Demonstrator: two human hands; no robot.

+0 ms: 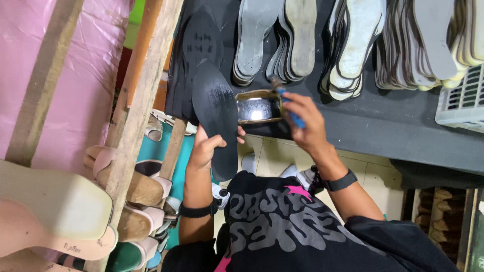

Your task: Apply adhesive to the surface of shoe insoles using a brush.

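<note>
Gripping black insole [217,116], left hand [205,148] fingers curled shut; right hand [306,121] fingers pinch blue-handled brush [290,108] over glue tin [258,107].

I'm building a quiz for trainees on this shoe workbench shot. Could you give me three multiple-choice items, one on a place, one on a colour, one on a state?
1. Where is the metal tin?
A. On the dark bench top, at its near edge
B. On the tiled floor
C. Inside the white crate

2. What colour is the sole held in the left hand?
A. White
B. Black
C. Pink

3. What is the right hand doing?
A. Resting flat and empty
B. Gripping a blue-handled brush with its tip at the tin
C. Holding a stack of insoles

Answers:
1. A, the tin sits on the dark bench below the rows of insoles.
2. B, the sole is black with a dull sheen.
3. B, the fingers are closed round the blue handle and the bristles are at the tin's rim.
</note>
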